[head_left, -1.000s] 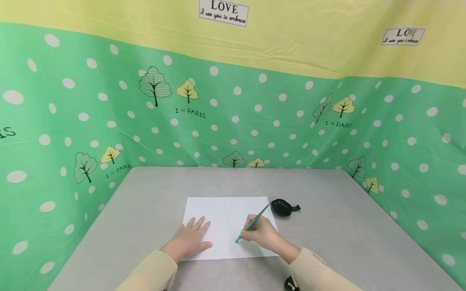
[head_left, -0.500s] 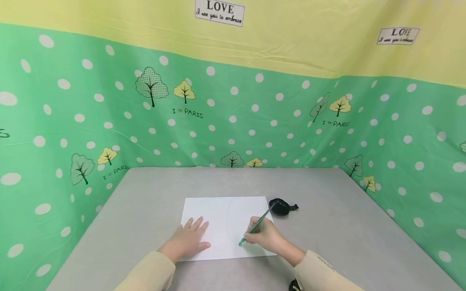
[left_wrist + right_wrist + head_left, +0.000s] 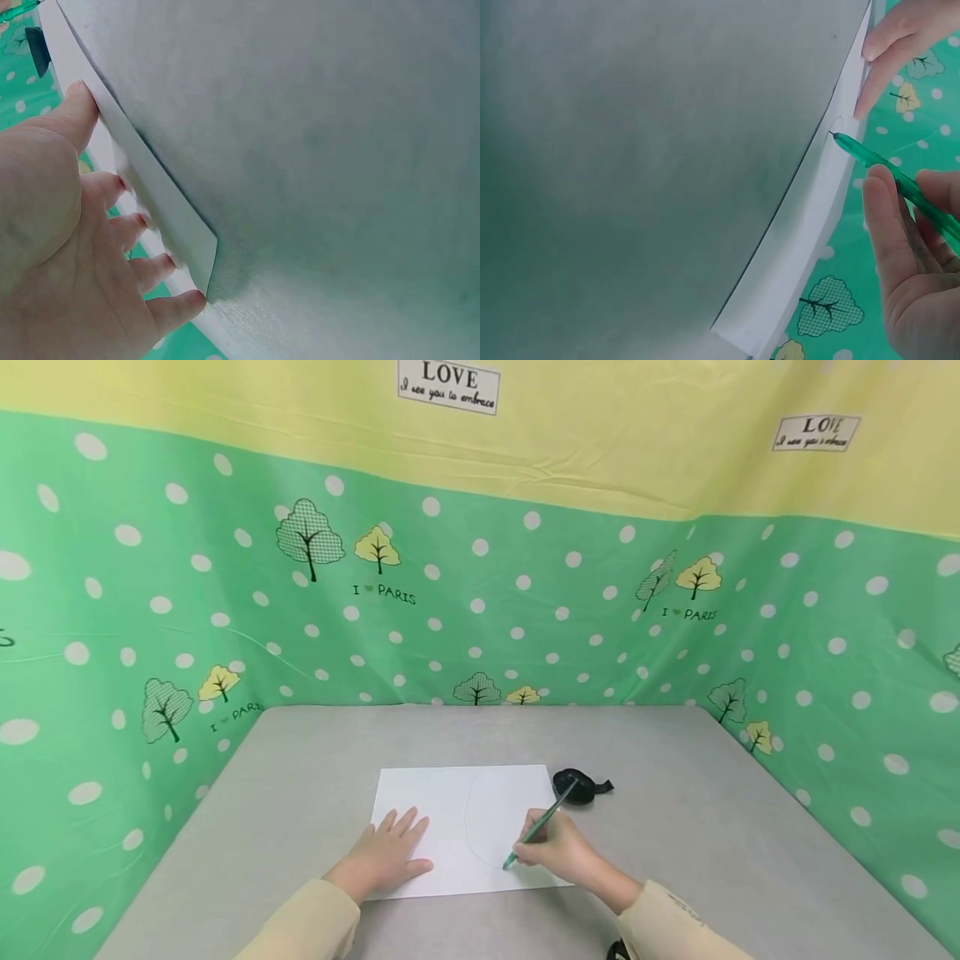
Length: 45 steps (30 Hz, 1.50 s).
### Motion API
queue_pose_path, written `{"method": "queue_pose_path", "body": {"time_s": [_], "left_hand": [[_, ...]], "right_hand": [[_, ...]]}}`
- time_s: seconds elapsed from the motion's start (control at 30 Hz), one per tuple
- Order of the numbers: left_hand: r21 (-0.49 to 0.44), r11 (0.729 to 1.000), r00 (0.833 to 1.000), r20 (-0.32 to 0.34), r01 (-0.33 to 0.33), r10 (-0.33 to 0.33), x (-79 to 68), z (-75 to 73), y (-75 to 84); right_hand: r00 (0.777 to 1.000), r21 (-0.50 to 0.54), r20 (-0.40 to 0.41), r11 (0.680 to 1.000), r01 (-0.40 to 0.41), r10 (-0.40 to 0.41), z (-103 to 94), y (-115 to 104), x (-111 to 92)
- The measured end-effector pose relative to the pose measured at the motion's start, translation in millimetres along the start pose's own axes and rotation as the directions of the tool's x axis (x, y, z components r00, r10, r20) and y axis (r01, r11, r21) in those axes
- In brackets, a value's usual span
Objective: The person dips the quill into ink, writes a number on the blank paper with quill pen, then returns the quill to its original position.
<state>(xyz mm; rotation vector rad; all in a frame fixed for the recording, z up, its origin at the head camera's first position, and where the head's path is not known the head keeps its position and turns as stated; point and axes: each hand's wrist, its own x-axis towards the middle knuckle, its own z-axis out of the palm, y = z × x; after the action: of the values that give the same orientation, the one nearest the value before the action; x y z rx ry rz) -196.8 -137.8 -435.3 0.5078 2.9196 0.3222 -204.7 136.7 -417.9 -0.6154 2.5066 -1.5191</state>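
A white sheet of paper [image 3: 442, 793] lies on the grey table, with a thin curved line drawn across its middle and down toward the near edge. My left hand [image 3: 388, 853] rests on the left part of the sheet, fingers spread and straight. Over the right part, my right hand [image 3: 558, 846] pinches a green pen [image 3: 543, 820], its tip at the lower end of the curve. In the right wrist view the pen [image 3: 877, 161] is translucent green with a fine dark point touching the paper [image 3: 795, 225]. The left wrist view shows the left hand [image 3: 82, 225] along the paper's edge.
A black rounded object with a short strap or tail [image 3: 575, 787] sits at the paper's upper right corner. Another dark item [image 3: 618, 951] partly shows by the right sleeve. The grey table [image 3: 315, 752] meets a green dotted cloth [image 3: 480, 635] at the back and sides.
My right hand has moved the pen rightward and slightly toward me, and the curved line has grown longer along the bottom. The left hand stays in place on the paper.
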Motion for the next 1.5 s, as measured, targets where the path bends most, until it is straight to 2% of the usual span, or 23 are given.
{"method": "queue_pose_path", "body": {"time_s": [0.8,1.5], "left_hand": [[-0.002,1.0,1.0,0.005,-0.001,0.001,-1.5,-0.5,-0.3],[-0.008,1.0,1.0,0.005,-0.005,0.005,-1.1,-1.1,0.4]], "right_hand": [[0.999,-0.002,-0.028,0.999,-0.043,0.043,-16.0,7,-5],[0.992,-0.066,-0.111,0.996,-0.066,0.058,-32.3,17,0]]}}
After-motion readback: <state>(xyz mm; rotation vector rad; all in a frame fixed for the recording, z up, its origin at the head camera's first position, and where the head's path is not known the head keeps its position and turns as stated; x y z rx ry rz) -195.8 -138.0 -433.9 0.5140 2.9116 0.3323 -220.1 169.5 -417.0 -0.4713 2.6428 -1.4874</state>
